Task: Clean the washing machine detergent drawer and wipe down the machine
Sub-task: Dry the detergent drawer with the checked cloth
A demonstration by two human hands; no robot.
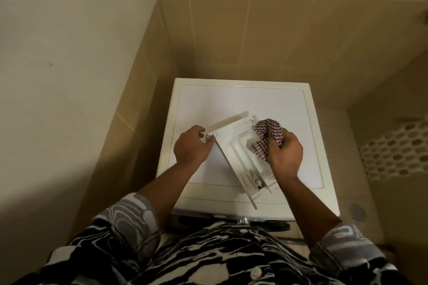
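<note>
The white detergent drawer (234, 152) lies taken out and skewed on top of the white washing machine (208, 104). My left hand (191, 146) grips the drawer's far left corner and holds it steady. A checked red-and-white cloth (268, 136) is bunched in my right hand (286, 152), pressed into the drawer's right compartment. The near end of the drawer, with its small insert parts (254, 181), reaches past the machine's front edge.
The machine stands in a corner between a beige tiled wall (254, 37) at the back and a wall on the left. A tiled floor with a round drain (357, 211) lies to the right. A pebble-patterned strip (393, 148) is further right.
</note>
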